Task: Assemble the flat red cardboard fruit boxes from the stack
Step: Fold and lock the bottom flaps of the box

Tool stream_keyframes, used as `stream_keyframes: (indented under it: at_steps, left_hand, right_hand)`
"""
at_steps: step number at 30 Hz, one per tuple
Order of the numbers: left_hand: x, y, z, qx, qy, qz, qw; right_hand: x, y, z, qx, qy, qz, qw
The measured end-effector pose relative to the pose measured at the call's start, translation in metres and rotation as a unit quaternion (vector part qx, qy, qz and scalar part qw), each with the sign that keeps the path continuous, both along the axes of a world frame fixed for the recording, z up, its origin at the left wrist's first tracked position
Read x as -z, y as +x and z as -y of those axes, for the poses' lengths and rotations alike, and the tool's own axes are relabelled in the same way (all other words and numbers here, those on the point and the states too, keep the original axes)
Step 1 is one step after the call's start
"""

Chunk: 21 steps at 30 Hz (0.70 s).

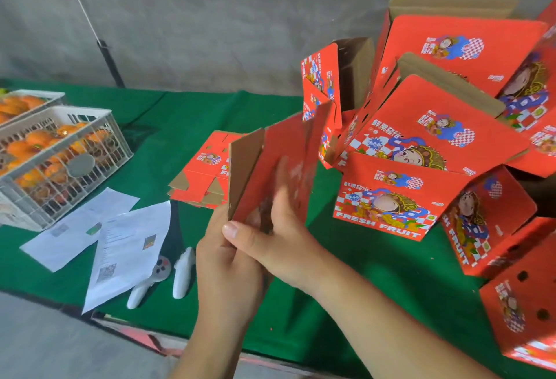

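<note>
Rising above both hands' grip, red box (279, 174)

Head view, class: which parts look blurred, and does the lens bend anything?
Head view: the held box and right hand smear with motion; the printed boxes and crate stay sharp; the wide lens curves the table edge.
</note>
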<state>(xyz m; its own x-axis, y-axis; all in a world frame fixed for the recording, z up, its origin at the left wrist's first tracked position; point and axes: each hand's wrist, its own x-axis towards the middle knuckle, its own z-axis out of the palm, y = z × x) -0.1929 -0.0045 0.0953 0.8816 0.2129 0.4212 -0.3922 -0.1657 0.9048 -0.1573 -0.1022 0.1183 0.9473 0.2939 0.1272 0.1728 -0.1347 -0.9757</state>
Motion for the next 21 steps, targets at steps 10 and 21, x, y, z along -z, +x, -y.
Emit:
stream_keyframes:
  at_steps: [10,21]
  left_hand:
    - [0.002,0.034,0.051,0.068,0.041,-0.019,0.997]
    - [0.046,0.070,0.005,0.091,0.193,-0.213,0.954]
  right_hand:
    - [0.000,0.019,0.040,0.008,0.073,0.037,0.997]
    - [0.010,0.046,0.158,0.271,0.003,-0.022,0.962]
